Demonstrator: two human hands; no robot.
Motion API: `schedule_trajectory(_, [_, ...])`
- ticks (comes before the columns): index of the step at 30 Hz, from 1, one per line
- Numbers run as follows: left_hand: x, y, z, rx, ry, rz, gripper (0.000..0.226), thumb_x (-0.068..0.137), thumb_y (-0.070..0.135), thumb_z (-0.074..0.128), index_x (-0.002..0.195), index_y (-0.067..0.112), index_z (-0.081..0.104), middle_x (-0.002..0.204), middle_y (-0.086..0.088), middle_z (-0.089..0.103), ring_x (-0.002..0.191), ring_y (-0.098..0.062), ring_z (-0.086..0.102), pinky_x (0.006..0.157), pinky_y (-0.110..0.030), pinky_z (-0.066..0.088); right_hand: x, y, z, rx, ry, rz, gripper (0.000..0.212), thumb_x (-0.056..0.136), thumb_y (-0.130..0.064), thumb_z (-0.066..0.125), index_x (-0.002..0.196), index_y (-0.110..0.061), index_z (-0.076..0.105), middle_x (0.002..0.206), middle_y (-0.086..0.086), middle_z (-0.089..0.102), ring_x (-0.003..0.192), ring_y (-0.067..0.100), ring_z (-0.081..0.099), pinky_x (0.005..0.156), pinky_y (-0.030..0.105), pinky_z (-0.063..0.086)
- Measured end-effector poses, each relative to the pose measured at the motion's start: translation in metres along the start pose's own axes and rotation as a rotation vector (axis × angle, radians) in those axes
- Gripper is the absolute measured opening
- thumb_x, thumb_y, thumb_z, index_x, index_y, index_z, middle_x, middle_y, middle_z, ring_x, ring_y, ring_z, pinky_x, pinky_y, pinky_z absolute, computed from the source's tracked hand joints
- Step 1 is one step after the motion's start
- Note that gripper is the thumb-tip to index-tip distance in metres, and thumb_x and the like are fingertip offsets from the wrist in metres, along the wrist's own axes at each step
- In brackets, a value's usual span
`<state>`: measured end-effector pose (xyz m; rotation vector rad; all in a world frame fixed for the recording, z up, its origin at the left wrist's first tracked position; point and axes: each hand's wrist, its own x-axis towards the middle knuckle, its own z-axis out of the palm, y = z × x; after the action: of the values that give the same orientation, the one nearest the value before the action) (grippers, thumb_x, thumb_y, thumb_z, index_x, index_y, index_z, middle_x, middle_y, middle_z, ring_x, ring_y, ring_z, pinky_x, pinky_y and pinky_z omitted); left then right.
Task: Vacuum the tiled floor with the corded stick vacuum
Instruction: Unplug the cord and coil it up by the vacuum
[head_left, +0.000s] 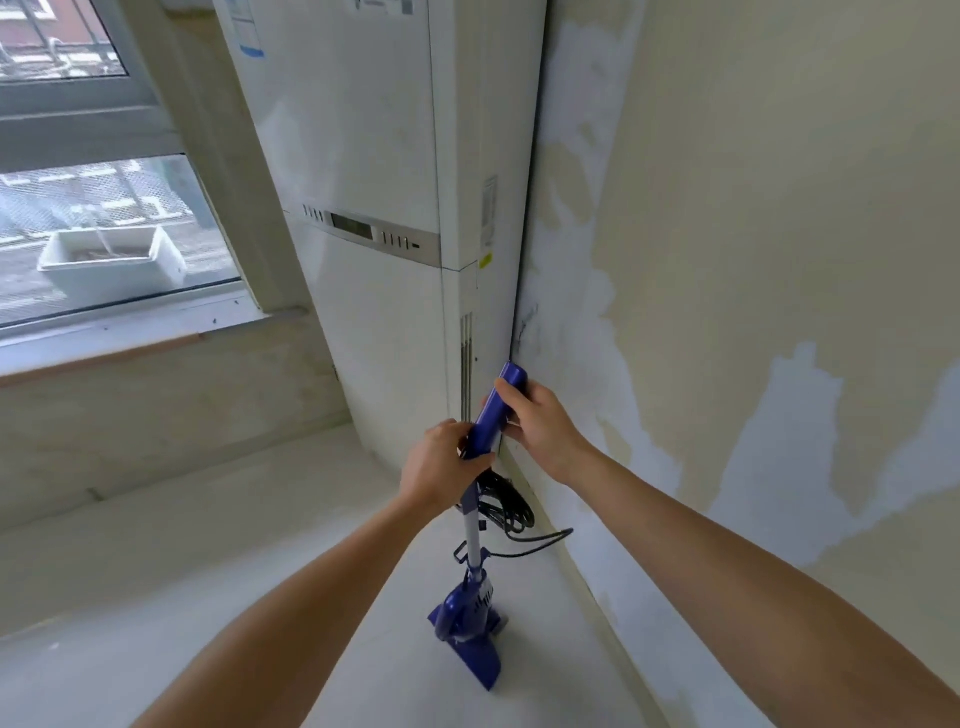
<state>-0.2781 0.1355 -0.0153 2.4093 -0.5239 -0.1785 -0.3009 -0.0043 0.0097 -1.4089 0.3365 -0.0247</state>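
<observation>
Fingers (470, 441) of the left hand (441, 467) are curled round the lower end of the blue handle (493, 410) of the stick vacuum (470, 608), right where the handle meets the grey tube, so that's a full grip. The right hand (540, 421) holds the upper part of the same handle, thumb across the front and the other fingers wrapped round the far side, just below the handle's top end. Both bare forearms reach in from the bottom of the view. The vacuum stands nearly upright on the pale tiled floor (260, 597), its blue motor body low down and the flat floor head (475, 660) resting on the tiles closest to the camera. A black cord (506, 504) is bunched in loops on the vacuum's right side just under the left hand, with one strand trailing off toward the patchy, peeling wall (753, 260) to the vacuum's right. Directly behind the vacuum stands a tall white floor air conditioner (374, 156) in the corner, and left of that unit there's a window (93, 208) with a white planter box (111, 262) outside.
</observation>
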Motion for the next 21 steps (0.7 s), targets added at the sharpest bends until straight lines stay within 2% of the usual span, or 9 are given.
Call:
schedule_trajectory(3, [0.048,0.000,0.008,-0.002,-0.035,0.022,0.026,0.085,0.030,0.069,0.105,0.015,0.066,0.091,0.003,0.060,0.076,-0.011,0.055,0.060,-0.014,0.038,0.041,-0.008,-0.012,-0.001,0.008,0.001,0.015,0.101,-0.022,0.048,0.099,-0.010,0.057,0.101,0.016,0.061,0.100,0.025,0.060,0.098,0.035,0.049])
schedule_trajectory(6, [0.096,-0.003,0.013,-0.005,-0.076,0.038,0.026,0.084,0.032,0.070,0.103,0.014,0.066,0.093,0.000,0.062,0.079,-0.015,0.057,0.071,-0.024,0.047,0.081,-0.015,-0.021,-0.004,0.046,-0.007,0.015,0.101,-0.021,0.048,0.099,-0.008,0.057,0.101,0.018,0.059,0.101,0.026,0.059,0.102,0.040,0.047])
schedule_trajectory(9, [0.137,-0.004,0.016,-0.005,-0.115,0.079,0.025,0.082,0.031,0.071,0.100,0.013,0.067,0.088,-0.002,0.063,0.076,-0.017,0.057,0.071,-0.029,0.049,0.113,-0.019,-0.028,-0.014,0.099,-0.006,0.017,0.101,-0.021,0.048,0.097,-0.007,0.057,0.100,0.018,0.058,0.100,0.027,0.058,0.104,0.045,0.045])
schedule_trajectory(17, [0.252,0.001,0.022,-0.001,-0.198,0.219,0.024,0.083,0.031,0.071,0.101,0.015,0.067,0.087,0.005,0.056,0.072,-0.008,0.049,0.055,-0.013,0.027,0.194,-0.049,-0.039,-0.031,0.409,-0.005,0.016,0.101,-0.019,0.048,0.089,-0.011,0.055,0.096,0.014,0.063,0.094,0.024,0.060,0.098,0.040,0.048])
schedule_trajectory(19, [0.270,0.007,0.026,0.006,-0.209,0.270,0.023,0.083,0.032,0.071,0.098,0.015,0.067,0.082,0.006,0.054,0.066,-0.006,0.046,0.052,-0.012,0.025,0.206,-0.056,-0.046,-0.046,0.492,0.010,0.015,0.101,-0.020,0.048,0.091,-0.010,0.054,0.092,0.010,0.064,0.091,0.023,0.060,0.095,0.039,0.048])
schedule_trajectory(21, [0.284,0.012,0.031,0.021,-0.227,0.295,0.022,0.084,0.033,0.070,0.094,0.014,0.067,0.078,0.006,0.053,0.064,-0.007,0.045,0.051,-0.013,0.024,0.217,-0.062,-0.051,-0.078,0.551,0.027,0.018,0.100,-0.024,0.050,0.099,-0.007,0.054,0.095,0.013,0.065,0.092,0.026,0.061,0.094,0.041,0.049])
